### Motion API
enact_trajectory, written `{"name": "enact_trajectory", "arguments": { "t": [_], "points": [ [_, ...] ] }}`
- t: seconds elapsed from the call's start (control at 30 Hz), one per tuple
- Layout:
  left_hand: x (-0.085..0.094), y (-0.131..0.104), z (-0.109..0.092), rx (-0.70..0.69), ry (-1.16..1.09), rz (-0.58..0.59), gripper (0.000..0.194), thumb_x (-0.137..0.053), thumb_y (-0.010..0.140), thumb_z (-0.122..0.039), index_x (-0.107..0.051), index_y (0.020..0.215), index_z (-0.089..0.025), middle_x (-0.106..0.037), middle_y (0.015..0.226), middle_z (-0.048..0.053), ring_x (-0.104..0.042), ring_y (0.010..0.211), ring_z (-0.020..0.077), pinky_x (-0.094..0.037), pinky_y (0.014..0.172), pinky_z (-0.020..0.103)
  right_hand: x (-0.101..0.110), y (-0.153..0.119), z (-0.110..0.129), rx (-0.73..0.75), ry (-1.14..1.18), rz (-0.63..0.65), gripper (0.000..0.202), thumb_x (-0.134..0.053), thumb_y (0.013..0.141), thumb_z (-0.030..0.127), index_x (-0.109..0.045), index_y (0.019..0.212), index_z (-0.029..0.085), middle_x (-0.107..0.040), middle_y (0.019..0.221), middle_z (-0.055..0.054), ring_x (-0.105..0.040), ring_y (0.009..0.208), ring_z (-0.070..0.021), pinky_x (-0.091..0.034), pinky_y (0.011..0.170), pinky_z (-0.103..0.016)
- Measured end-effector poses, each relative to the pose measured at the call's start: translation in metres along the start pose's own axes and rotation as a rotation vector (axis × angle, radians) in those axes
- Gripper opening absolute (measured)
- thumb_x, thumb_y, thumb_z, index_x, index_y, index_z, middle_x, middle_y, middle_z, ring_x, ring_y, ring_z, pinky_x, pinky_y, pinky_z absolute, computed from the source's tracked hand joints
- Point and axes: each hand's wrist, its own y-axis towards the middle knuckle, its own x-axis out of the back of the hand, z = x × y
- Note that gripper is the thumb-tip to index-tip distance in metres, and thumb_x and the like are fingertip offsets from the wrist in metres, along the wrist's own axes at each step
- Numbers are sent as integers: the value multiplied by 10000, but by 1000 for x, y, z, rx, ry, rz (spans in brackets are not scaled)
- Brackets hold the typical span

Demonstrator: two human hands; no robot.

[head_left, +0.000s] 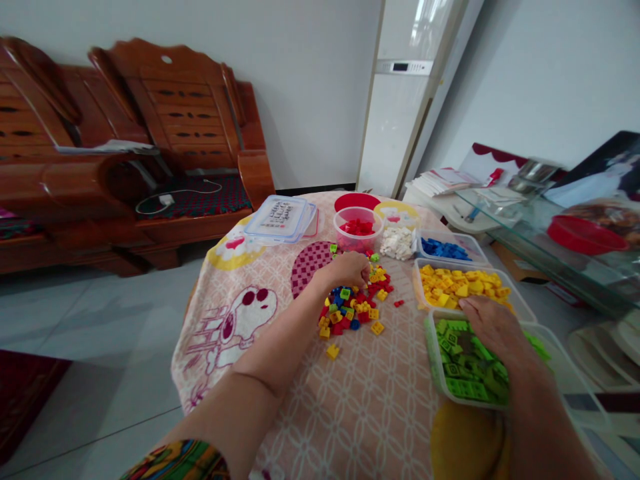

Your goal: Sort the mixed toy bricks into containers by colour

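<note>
Mixed toy bricks (345, 310) in red, yellow, blue and green lie in a loose pile mid-table. My left hand (353, 269) is at the pile's far edge, fingers curled down among the bricks; what they hold is hidden. My right hand (493, 327) is over the border between the box of yellow bricks (450, 285) and the box of green bricks (467, 360), its fingertips near the yellow ones. Behind them sits a box of blue bricks (444, 249). White bricks (397, 243) are heaped beside a round tub of red bricks (357, 227).
Stacked clear lids (280, 219) lie at the table's far left, and a red lid (357, 202) lies behind the tub. A glass shelf (555, 257) with a red bowl (586, 235) stands at the right. Wooden chairs (180, 127) are beyond the table.
</note>
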Motion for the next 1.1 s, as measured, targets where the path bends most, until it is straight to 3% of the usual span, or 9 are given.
{"name": "enact_trajectory", "arguments": {
  "t": [0.17,0.4,0.63,0.9,1.1],
  "points": [
    [1,-3,-1,75,132,10,200,-819,638,-132,-823,831,-184,-797,851,70,-712,773,209,-468,650,248,0,0,1,-5,-14,-1,386,-369,974,333,-685,791,209,-768,869,-127,-694,816,-258,-517,781,-377],
    [0,-2,6,73,116,22,187,-848,626,-152,-824,805,-202,-795,834,55,-712,774,199,-474,664,243,1,0,2,-6,10,-15,377,-372,961,341,-653,740,224,-750,810,-114,-676,771,-245,-512,738,-365],
    [1,0,5,108,139,-68,236,-718,728,-81,-828,915,-172,-805,907,74,-722,842,197,-472,686,239,2,0,2,-3,-10,10,383,-361,983,332,-645,754,215,-751,839,-133,-689,799,-256,-510,758,-368],
    [3,-3,-15,-36,58,166,149,-812,695,-197,-849,839,-210,-787,756,40,-700,691,182,-399,566,237,5,1,3,-2,-19,22,367,-381,980,319,-647,747,222,-756,831,-117,-694,797,-246,-502,746,-347],
    [-1,-4,-31,6,214,186,209,-786,667,-137,-851,859,-187,-802,826,91,-719,747,230,-378,549,255,1,0,1,-8,-21,11,398,-353,986,332,-672,785,204,-762,868,-134,-695,826,-267,-507,782,-375]
  ]
}}
